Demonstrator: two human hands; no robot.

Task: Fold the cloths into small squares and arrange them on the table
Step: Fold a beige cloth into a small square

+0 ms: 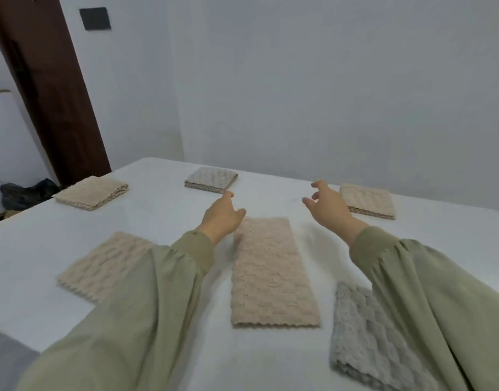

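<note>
A beige cloth lies in the middle of the white table, folded into a long strip that points away from me. My left hand hovers over the strip's far left corner, fingers loosely spread, holding nothing. My right hand floats beyond the strip's far right corner, fingers apart and empty. Folded squares lie around: a beige one near left, partly under my sleeve, a grey one near right, a beige one far left, a grey-beige one far centre, a beige one far right.
The table's left edge runs diagonally from the far corner toward me. Beyond it stand a dark brown door and a black bag on the floor. A white wall closes the back and right.
</note>
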